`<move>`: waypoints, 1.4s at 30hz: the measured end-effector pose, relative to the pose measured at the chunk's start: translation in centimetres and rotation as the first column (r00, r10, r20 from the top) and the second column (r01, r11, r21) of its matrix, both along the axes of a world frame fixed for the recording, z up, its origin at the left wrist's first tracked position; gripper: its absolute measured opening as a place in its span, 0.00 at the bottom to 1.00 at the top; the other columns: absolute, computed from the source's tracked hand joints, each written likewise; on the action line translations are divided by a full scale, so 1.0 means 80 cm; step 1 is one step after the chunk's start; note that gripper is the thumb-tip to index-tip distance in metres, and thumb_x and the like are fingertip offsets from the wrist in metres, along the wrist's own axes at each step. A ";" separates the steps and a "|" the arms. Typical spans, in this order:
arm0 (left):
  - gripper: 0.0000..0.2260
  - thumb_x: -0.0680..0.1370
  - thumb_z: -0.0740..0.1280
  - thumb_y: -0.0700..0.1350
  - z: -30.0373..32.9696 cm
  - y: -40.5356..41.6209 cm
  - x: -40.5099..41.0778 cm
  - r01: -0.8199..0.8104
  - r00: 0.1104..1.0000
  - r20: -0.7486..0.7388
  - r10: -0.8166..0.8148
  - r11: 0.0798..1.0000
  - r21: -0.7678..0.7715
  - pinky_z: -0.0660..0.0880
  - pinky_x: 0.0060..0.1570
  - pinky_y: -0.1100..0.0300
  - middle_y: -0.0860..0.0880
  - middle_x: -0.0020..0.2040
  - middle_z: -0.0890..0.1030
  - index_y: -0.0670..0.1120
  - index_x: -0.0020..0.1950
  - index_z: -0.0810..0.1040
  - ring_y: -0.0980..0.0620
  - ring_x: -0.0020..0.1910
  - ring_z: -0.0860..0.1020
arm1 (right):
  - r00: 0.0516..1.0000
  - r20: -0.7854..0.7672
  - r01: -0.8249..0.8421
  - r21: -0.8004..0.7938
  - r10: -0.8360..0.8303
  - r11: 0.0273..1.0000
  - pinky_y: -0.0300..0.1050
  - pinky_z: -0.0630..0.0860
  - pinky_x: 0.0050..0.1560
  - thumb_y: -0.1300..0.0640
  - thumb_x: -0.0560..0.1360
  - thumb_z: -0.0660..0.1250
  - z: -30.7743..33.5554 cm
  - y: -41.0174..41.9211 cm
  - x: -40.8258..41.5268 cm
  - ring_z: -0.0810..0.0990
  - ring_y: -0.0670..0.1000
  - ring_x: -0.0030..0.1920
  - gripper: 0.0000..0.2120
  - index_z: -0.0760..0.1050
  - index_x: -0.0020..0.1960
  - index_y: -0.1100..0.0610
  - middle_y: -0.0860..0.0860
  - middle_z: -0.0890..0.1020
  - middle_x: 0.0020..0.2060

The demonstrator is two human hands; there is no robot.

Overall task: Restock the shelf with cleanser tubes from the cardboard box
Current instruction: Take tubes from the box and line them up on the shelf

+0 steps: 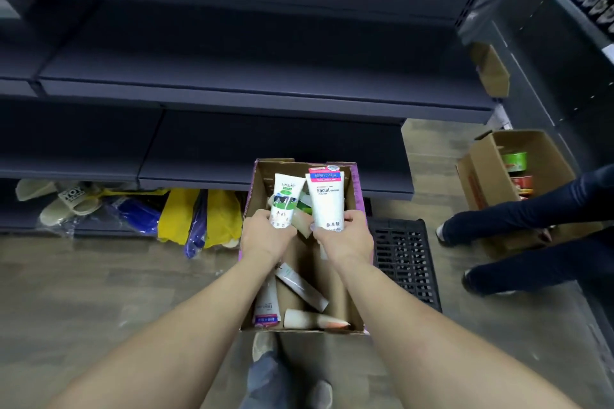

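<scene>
- Person's own feet (265, 347), nearest the camera: one pale shoe toe and a dark trouser leg on the wood-look floor (99, 292), just behind the cardboard box.
- Cardboard box (360, 196): open-topped, purple-printed outside, standing on the floor in front of the lowest shelf. Contents: several loose tubes (300, 285) lying flat at its near end, white and beige.
- Left hand (265, 236): over the box, fingers curled round the lower end of a white and green tube (285, 199), held upright.
- Right hand (345, 236): over the box beside the left, fingers and thumb curled round the lower end of a white tube (325, 199) marked "Facial", with a red band at its top, held upright. The two held tubes stand close together, side by side.
- Black plastic crate (405, 262): flat on the floor, just right of the box.
- Another person's legs (518, 222): dark trousers, at far right.
- Second cardboard box (481, 176): open, right of the shelving, holding green and red packs.
- Under the lowest shelf, left: pale slippers (63, 206), blue and yellow bagged items (186, 219).
- Dark shelves (232, 100): tiers rising behind the box.
</scene>
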State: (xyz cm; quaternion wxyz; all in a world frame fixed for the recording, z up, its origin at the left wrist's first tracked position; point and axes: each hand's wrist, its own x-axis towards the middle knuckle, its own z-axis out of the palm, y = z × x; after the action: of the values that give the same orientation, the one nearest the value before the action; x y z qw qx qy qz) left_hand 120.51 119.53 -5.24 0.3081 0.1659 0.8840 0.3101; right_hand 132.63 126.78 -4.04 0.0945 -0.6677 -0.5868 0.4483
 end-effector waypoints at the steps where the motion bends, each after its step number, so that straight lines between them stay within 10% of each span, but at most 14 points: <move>1: 0.18 0.69 0.75 0.48 0.010 0.000 0.003 -0.006 1.000 -0.028 0.007 1.000 0.012 0.72 0.40 0.59 0.47 0.51 0.81 0.44 0.56 0.78 0.47 0.48 0.79 | 1.000 -0.021 -0.005 0.022 0.005 1.000 0.40 0.65 0.31 0.47 0.65 0.78 0.012 -0.002 0.004 0.77 0.51 0.43 0.27 0.68 0.58 0.49 0.46 0.81 0.48; 23: 0.16 0.69 0.75 0.51 0.349 0.045 0.027 -0.014 0.886 -0.401 0.231 0.880 0.475 0.70 0.39 0.58 0.52 0.50 0.79 0.48 0.54 0.79 0.54 0.43 0.75 | 0.951 -0.258 0.027 0.618 0.170 0.785 0.48 0.79 0.46 0.43 0.64 0.79 0.322 0.046 0.023 0.77 0.48 0.51 0.30 0.64 0.55 0.49 0.47 0.74 0.52; 42: 0.14 0.70 0.73 0.51 0.560 0.023 -0.043 0.054 0.755 -0.526 0.392 0.762 0.646 0.74 0.40 0.56 0.50 0.50 0.81 0.46 0.52 0.79 0.48 0.46 0.80 | 0.888 -0.365 0.099 0.745 0.279 0.659 0.52 0.80 0.47 0.47 0.65 0.77 0.538 0.051 -0.047 0.79 0.54 0.49 0.28 0.65 0.56 0.53 0.50 0.75 0.52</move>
State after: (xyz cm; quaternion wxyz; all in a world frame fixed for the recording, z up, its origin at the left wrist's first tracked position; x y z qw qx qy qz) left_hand 117.11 121.40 39.57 -0.1126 0.2665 0.7914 0.5385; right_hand 128.87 130.84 38.97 0.4691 -0.4163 -0.7130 0.3136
